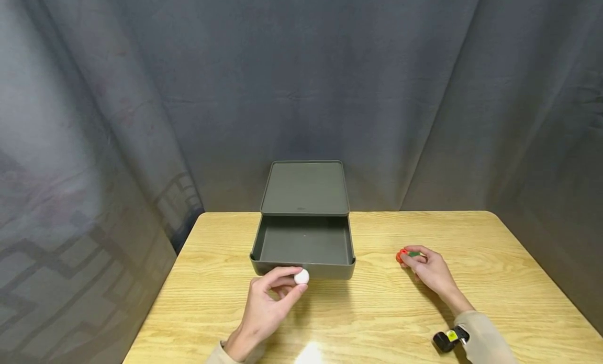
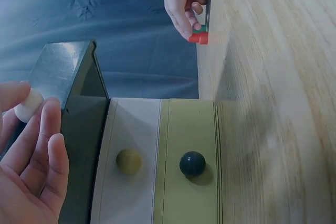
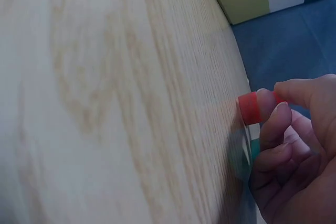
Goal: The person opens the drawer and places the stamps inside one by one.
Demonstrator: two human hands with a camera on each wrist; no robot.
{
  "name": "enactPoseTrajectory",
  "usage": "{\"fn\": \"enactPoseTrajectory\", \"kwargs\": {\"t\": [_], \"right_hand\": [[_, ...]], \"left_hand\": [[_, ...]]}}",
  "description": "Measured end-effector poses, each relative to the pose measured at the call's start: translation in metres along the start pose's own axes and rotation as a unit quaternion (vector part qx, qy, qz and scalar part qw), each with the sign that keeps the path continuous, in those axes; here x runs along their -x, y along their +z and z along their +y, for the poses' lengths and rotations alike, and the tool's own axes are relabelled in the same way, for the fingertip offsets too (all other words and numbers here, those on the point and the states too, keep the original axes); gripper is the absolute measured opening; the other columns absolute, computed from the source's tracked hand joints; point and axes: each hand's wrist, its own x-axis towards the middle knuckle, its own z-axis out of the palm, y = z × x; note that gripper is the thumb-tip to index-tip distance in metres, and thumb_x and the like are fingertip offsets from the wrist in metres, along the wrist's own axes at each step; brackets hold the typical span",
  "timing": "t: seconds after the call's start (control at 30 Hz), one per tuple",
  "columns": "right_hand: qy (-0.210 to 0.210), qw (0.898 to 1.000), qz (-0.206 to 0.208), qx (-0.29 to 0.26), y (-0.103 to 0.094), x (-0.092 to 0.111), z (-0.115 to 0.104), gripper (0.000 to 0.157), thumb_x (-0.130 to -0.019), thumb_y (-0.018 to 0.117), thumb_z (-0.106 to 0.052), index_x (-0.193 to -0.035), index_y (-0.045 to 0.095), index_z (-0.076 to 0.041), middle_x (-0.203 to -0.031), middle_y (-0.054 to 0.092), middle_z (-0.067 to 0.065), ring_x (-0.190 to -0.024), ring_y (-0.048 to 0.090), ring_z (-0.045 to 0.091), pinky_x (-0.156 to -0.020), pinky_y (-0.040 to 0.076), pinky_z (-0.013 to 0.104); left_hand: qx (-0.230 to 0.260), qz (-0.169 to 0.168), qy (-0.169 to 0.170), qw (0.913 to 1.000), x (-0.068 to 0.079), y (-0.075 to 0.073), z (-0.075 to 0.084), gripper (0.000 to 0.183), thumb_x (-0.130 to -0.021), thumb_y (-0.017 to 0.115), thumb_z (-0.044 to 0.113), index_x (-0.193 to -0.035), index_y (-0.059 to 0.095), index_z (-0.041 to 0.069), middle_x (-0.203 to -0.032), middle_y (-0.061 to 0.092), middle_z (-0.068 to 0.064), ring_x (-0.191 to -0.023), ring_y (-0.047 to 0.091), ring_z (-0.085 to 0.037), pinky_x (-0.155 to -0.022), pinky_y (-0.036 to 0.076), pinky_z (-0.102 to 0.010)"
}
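Note:
Near the middle of the table stands a small chest of drawers point(image 1: 305, 188) with its dark grey top drawer point(image 1: 330, 271) pulled out; the visible drawer floor holds nothing. My left hand point(image 1: 265, 304) pinches the round white knob point(image 1: 301, 276) at that drawer's front between thumb and fingertips. Off to the right, my right hand point(image 1: 431, 269) pinches a small red object point(image 3: 250, 108) between thumb and index finger, low at the tabletop. A green part point(image 1: 414, 254) shows beside the red one. The fingers partly hide both, so their kind is unclear.
Below the pulled-out drawer, the left wrist view shows a white drawer with a yellow knob point(image 2: 128, 161) and a green drawer with a dark knob point(image 2: 192, 163). Grey curtains point(image 1: 301, 91) hang behind the wooden table point(image 1: 212, 280). A black device point(image 1: 445, 340) sits at the right wrist.

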Motion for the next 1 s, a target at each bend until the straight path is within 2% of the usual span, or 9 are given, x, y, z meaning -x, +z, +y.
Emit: {"fn": "enactPoseTrajectory", "kwargs": {"t": [0.1,0.33,0.57,0.83,1.0], "right_hand": [[0.0,1.0,0.0,0.002,-0.001,0.0,0.001,0.055,-0.106,0.068,-0.036,-0.146,0.056,0.001,-0.094,0.08,0.005,-0.059,0.049,0.008,-0.056,0.048,0.025],[-0.001,1.0,0.002,0.005,-0.004,0.0,0.001,0.054,-0.106,0.068,-0.037,-0.143,0.058,0.001,-0.094,0.08,0.003,-0.059,0.052,0.008,-0.056,0.047,0.026],[-0.01,1.0,0.005,0.002,-0.009,0.001,-0.007,0.052,-0.104,0.071,-0.037,-0.139,0.061,0.001,-0.081,0.072,0.0,-0.057,0.053,0.009,-0.055,0.044,0.026],[-0.039,0.999,0.001,-0.004,-0.018,0.006,-0.031,0.051,-0.104,0.071,-0.038,-0.136,0.063,0.001,-0.083,0.074,0.002,-0.057,0.057,0.015,-0.056,0.045,0.028],[-0.061,0.998,-0.001,-0.011,-0.024,0.009,-0.053,0.05,-0.104,0.071,-0.036,-0.135,0.064,0.002,-0.081,0.071,-0.008,-0.056,0.052,0.008,-0.053,0.044,0.026]], "left_hand": [[0.004,0.0,0.011,0.9999,-0.001,0.001,0.001,0.03,-0.087,0.084,-0.003,-0.115,0.077,0.007,-0.088,0.082,-0.011,-0.073,0.07,-0.001,-0.056,0.056,-0.023],[0.007,-0.001,0.01,0.9999,0.0,0.001,0.001,0.03,-0.087,0.084,-0.003,-0.115,0.077,0.006,-0.087,0.082,-0.011,-0.071,0.07,-0.001,-0.056,0.056,-0.023],[0.007,-0.001,0.01,0.9999,0.0,0.0,-0.001,0.031,-0.087,0.084,-0.004,-0.115,0.077,0.006,-0.086,0.082,-0.011,-0.07,0.069,-0.001,-0.056,0.056,-0.023],[0.007,-0.005,0.005,1.0,-0.001,-0.001,0.0,0.03,-0.087,0.084,-0.004,-0.114,0.076,0.006,-0.085,0.081,-0.011,-0.069,0.067,0.0,-0.056,0.056,-0.024],[0.008,-0.003,0.003,1.0,-0.001,-0.001,0.0,0.032,-0.085,0.083,-0.007,-0.114,0.076,0.006,-0.085,0.081,-0.011,-0.069,0.066,0.002,-0.056,0.056,-0.023]]}}
